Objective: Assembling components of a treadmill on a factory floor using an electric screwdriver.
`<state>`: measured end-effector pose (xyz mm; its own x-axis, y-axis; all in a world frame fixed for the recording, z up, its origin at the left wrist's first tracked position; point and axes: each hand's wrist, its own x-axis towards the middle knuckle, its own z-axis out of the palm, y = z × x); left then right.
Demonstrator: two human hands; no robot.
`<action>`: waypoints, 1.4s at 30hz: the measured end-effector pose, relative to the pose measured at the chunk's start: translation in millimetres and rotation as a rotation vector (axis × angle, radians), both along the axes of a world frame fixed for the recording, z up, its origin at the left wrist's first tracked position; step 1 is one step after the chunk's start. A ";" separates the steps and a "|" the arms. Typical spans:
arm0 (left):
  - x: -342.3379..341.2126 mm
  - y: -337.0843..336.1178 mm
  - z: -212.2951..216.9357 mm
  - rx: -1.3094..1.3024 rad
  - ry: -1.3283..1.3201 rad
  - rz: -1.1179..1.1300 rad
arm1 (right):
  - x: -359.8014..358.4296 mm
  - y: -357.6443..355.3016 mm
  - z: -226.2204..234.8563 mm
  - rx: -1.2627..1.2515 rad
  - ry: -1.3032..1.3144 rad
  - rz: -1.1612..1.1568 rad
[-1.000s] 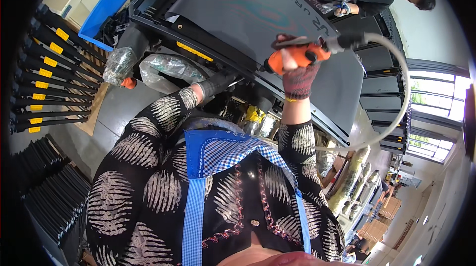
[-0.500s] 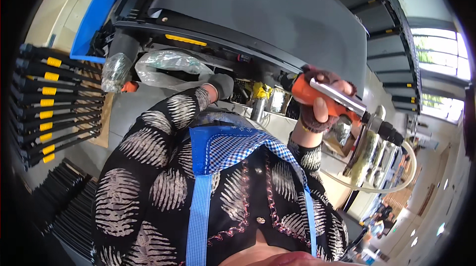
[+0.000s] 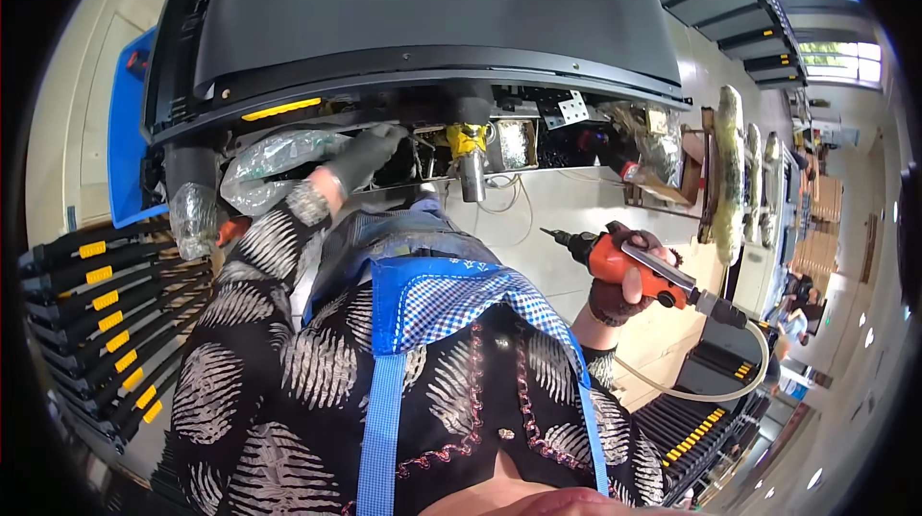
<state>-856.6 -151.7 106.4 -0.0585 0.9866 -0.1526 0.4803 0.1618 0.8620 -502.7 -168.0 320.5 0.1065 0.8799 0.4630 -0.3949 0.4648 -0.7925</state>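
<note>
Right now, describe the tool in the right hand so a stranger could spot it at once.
Start from the big black machine across the top, then drop to the pale floor right of the patterned sleeves. There the gloved right hand grips an orange power screwdriver. It is the only orange tool with a dark bit pointing left and a pale hose trailing from its rear.

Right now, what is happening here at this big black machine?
A person in a patterned shirt and blue apron works at the underside of a large black machine. The gloved left hand reaches into its open mechanism. The gloved right hand holds an orange hose-fed power screwdriver, away from the machine.
</note>
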 end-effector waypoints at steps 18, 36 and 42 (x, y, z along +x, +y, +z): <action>140.5 14.9 185.5 -0.382 -1.142 -0.046 | 8.0 113.8 48.2 0.132 0.144 0.579; 254.9 116.2 186.9 -0.284 -0.953 -0.128 | 115.9 196.1 38.8 0.116 0.219 0.625; 285.6 146.4 195.1 -0.460 -1.090 -0.142 | 151.4 214.7 29.3 0.166 0.241 0.559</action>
